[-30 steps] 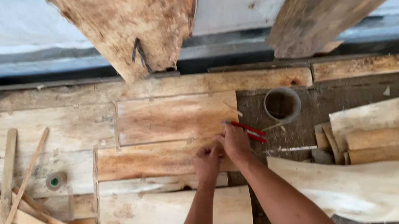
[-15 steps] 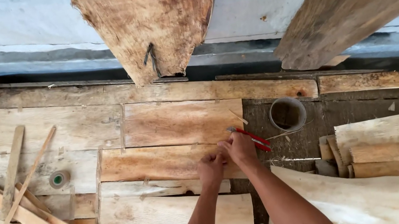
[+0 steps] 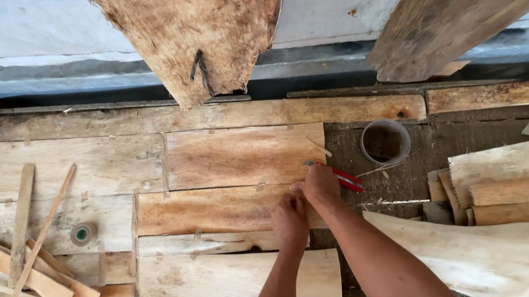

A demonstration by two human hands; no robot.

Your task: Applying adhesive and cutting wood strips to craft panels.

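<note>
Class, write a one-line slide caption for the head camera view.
Right hand with red-handled pliers beside left hand, over pieced wooden boards near a metal ring.

One head-worn view, steeply downward and fairly near, over wooden boards toward a wall.

Both hands at red-handled pliers on wooden planks

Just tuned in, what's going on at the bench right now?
A person leans over a bench of rough wooden boards. The right hand holds a red-handled tool, probably pliers, at the edge of a board, and the left hand is close beside it, pinching something too small to make out. A round open container sits just beyond, and loose wood strips lie to the left.
</note>
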